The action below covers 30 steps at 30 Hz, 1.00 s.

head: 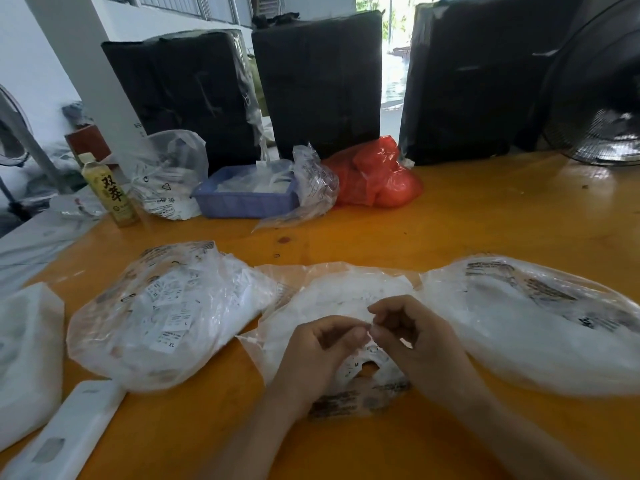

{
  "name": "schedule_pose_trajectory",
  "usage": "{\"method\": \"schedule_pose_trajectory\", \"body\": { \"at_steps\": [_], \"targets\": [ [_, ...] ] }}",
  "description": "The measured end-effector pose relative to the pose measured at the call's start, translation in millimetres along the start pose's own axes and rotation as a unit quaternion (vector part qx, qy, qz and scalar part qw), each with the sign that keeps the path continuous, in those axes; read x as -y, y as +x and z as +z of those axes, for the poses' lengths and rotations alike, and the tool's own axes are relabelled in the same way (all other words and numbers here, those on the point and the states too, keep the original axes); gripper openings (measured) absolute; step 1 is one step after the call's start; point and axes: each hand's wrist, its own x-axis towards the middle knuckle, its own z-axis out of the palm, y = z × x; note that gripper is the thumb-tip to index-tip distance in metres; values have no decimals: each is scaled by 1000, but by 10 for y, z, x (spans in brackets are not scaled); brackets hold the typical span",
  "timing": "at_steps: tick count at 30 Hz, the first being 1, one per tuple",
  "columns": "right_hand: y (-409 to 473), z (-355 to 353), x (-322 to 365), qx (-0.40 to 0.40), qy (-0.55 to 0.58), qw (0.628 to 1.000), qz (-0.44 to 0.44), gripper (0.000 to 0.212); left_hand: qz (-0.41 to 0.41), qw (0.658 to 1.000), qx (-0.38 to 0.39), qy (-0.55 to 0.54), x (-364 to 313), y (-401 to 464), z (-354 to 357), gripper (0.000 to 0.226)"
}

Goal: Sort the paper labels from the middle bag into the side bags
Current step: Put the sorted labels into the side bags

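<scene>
From my remote seat I saw three black wrapped blocks [318, 81] walling the frame's top, with a blue basket [242, 199] of white slips, a red bag [377, 174] and a bottle [109, 188] before them on the orange table [485, 220]. Lower centre, the crinkled clear middle bag [332, 299] lay between the left bag [166, 317] (printed labels showing through) and the right bag [540, 323]. Above it the left hand [322, 348] and right hand [412, 334], fingers curled, pinched one small paper label [370, 325] between them.
</scene>
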Motion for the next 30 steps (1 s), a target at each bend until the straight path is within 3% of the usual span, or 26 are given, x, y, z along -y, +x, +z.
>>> {"method": "schedule_pose_trajectory", "body": {
  "at_steps": [4, 8, 11, 13, 17, 21, 24, 26, 30],
  "targets": [
    [45, -10, -77, 25, -211, 977, -6, 5, -48, 992, -78, -88, -1, 31, 10, 12],
    [28, 41, -159, 44, -384, 919, -80, 16, -74, 985, -97, -125, 19, 41, -1, 14],
    [17, 103, -191, 34, -476, 875, -78, 24, -74, 981, -97, -149, 28, 42, 9, 22],
    [12, 133, -218, 41, -494, 867, -55, 31, -77, 977, -96, -172, 20, 43, 7, 30],
    [27, 103, -226, 45, -468, 880, -66, 21, -73, 975, -89, -189, 25, 53, -10, 37],
    [30, 85, -149, 27, -408, 910, -69, 7, -73, 971, -90, -209, 51, 55, -37, 9],
    [29, 66, -105, -39, -293, 954, -42, 6, -81, 968, -93, -219, 83, 59, -48, 10],
    [33, 22, -78, -77, -193, 978, 25, 6, -86, 960, -89, -251, 80, 60, -50, 15],
    [38, -78, -58, -95, -25, 990, 104, 6, -90, 946, -91, -296, 66, 66, -41, 24]
  ]
}}
